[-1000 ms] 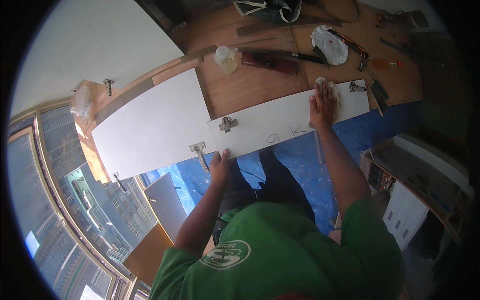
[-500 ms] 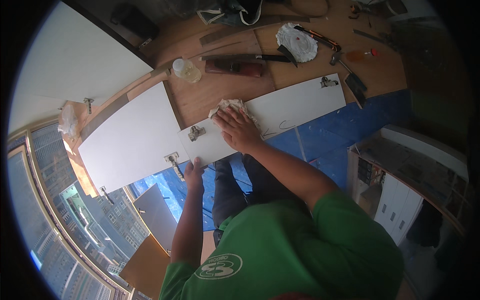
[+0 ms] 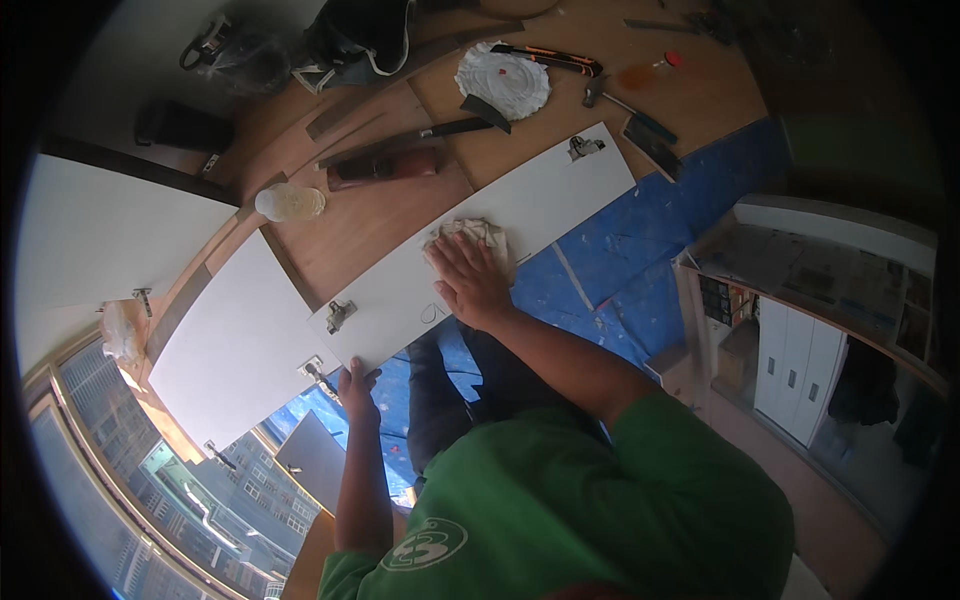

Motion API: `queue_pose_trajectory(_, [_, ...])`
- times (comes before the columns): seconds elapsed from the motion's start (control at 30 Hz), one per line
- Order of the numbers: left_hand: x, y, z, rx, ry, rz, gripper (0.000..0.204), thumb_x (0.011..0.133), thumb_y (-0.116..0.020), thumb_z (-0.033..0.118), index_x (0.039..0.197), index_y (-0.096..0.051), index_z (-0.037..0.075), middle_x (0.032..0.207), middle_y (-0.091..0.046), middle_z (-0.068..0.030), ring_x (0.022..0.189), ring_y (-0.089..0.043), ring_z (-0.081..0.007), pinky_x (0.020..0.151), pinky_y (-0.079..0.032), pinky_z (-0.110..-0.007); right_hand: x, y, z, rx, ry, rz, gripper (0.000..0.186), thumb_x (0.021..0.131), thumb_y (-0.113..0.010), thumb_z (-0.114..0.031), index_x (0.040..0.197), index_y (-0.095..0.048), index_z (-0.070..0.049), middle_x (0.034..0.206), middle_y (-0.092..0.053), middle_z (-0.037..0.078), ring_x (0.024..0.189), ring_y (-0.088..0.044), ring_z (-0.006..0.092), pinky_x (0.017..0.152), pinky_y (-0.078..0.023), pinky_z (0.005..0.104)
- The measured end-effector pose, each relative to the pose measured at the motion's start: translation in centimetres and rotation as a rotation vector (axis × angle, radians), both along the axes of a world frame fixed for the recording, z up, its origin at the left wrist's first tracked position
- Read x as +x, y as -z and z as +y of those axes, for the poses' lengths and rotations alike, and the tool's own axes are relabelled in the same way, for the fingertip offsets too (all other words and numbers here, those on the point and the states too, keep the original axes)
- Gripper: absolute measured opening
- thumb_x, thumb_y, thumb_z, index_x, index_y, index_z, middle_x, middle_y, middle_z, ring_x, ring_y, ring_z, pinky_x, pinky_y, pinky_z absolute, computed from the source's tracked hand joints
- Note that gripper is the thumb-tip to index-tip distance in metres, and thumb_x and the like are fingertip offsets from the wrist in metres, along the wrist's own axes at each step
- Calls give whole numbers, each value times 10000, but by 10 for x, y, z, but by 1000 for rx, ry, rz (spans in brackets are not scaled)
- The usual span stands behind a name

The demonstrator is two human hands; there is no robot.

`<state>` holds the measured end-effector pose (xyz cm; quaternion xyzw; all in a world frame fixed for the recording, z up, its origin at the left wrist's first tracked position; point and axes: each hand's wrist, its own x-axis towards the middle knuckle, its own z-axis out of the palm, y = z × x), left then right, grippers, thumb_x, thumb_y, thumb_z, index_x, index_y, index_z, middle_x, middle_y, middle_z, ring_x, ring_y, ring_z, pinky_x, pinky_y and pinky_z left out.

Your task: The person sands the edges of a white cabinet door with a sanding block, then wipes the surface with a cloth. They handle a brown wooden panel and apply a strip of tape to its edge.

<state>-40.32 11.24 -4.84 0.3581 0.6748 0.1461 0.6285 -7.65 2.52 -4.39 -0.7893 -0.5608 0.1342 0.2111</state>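
A long white cabinet-door panel (image 3: 540, 205) lies slantwise before me, with a metal hinge near each end. My left hand (image 3: 357, 388) grips its near edge at the left end, thumb on top and the other fingers mostly hidden. Under my right hand (image 3: 472, 282) is a crumpled off-white cloth (image 3: 495, 240), held down against the panel's face by spread fingers. Dark handwritten marks (image 3: 432, 312) show on the panel left of the cloth. A metal hinge (image 3: 340, 315) sits at the left end, beyond my left hand.
A larger white panel (image 3: 225, 345) lies to the left. Beyond are a clear bottle (image 3: 290, 202), a long-bladed tool (image 3: 455, 128), a cutter knife (image 3: 550, 60), a crumpled white disc (image 3: 510, 85) and a hammer (image 3: 625, 105). Blue sheeting (image 3: 620, 270) covers the floor; a white cabinet (image 3: 795, 370) stands right.
My right hand has slid the cloth rightward along the panel, uncovering marks on its left and covering others. My left hand keeps its grip. The whole view has turned and shifted.
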Motion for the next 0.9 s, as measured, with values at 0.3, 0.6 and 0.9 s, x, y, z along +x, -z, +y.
queue_pose_trajectory(0.3, [2,-4,3,7,62,5,476,1056,-589,457,1207,-606,6,1061,-667,-79,888,-703,-208,748,-473,-313,241,47,-103,-154,655,-268,605,1060,-464,-315,1610,-324,-108,1671,-348,153,1547,-280,422,1247,-196,621])
queue_pose_trajectory(0.6, [4,-4,-3,13,50,-5,484,1054,-593,449,1251,-618,8,1101,-699,-89,902,-703,-206,783,-476,-333,209,44,-85,-163,655,-240,602,1072,-454,-348,1597,-356,-70,1670,-336,181,1551,-277,414,1237,-203,636])
queue_pose_trajectory(0.9, [-1,-8,8,-36,14,15,480,1052,-604,492,1168,-690,34,999,-744,-54,912,-716,-159,819,-500,-310,146,23,-4,-98,174,-239,596,1052,-517,-331,1598,-389,-129,1661,-386,109,1541,-303,401,1219,-213,647])
